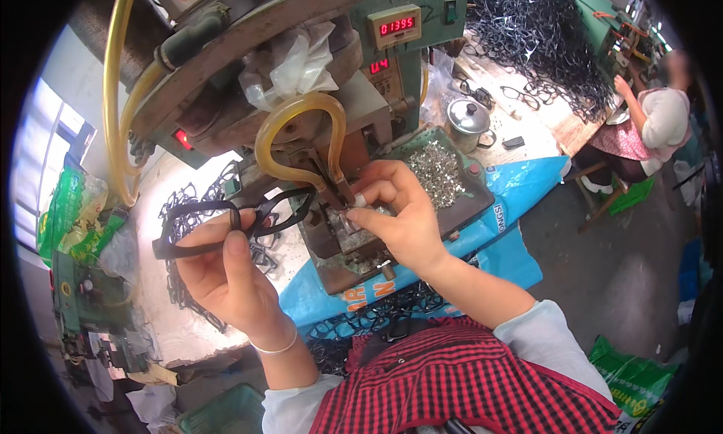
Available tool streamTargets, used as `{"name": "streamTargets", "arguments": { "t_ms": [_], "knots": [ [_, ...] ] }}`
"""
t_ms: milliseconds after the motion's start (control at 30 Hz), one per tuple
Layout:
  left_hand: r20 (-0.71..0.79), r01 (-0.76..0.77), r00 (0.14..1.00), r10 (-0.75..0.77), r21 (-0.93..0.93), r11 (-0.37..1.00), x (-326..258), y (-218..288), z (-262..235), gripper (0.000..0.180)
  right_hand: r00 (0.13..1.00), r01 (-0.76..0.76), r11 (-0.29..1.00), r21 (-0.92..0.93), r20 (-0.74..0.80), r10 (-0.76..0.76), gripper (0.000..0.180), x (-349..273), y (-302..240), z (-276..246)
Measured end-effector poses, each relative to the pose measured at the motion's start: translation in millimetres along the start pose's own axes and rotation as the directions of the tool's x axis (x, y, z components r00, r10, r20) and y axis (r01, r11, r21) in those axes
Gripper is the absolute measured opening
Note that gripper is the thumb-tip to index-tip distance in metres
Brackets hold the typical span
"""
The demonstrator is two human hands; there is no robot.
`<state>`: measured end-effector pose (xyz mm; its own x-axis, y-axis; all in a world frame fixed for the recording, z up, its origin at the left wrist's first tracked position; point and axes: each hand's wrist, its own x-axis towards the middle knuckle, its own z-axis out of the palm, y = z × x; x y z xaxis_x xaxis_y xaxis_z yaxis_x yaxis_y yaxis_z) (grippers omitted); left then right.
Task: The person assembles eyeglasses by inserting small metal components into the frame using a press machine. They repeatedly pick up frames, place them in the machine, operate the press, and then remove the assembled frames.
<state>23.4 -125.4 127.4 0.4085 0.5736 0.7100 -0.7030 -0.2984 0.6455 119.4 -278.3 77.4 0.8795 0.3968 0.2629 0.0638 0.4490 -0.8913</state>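
My left hand (226,272) holds a black glasses frame (226,219) by its left rim, the other end reaching toward the green machine's metal jig (348,238). My right hand (395,212) pinches a small silver metal piece at the jig, under the machine's thin nozzle (335,185). A curved yellow hose (297,114) loops just above. A tray of small silver parts (437,170) lies right behind my right hand.
Black glasses frames are piled on the left bench (184,208), in my lap (376,313) and at the far back (542,35). A metal pot with lid (468,121) stands behind the tray. Another person (655,125) sits at the right. Blue plastic sheet (520,185) covers the bench edge.
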Motion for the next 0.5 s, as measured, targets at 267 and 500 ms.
{"name": "streamTargets", "arguments": {
  "t_ms": [267, 500],
  "knots": [
    [0.164, -0.080, 0.984, 0.067, 0.075, 0.994, -5.0, 8.2, -7.9, 0.011, 0.996, 0.052, 0.950, -0.308, 0.082, -0.028, 0.052, -13.9, -29.0, -2.3],
    [0.699, -0.509, 0.685, 0.207, 0.255, 0.822, -49.9, 4.7, 4.4, 0.019, 0.936, 0.155, -0.027, -0.988, 0.156, -0.315, 0.017, 1.9, 28.0, -138.1]
  ]
}}
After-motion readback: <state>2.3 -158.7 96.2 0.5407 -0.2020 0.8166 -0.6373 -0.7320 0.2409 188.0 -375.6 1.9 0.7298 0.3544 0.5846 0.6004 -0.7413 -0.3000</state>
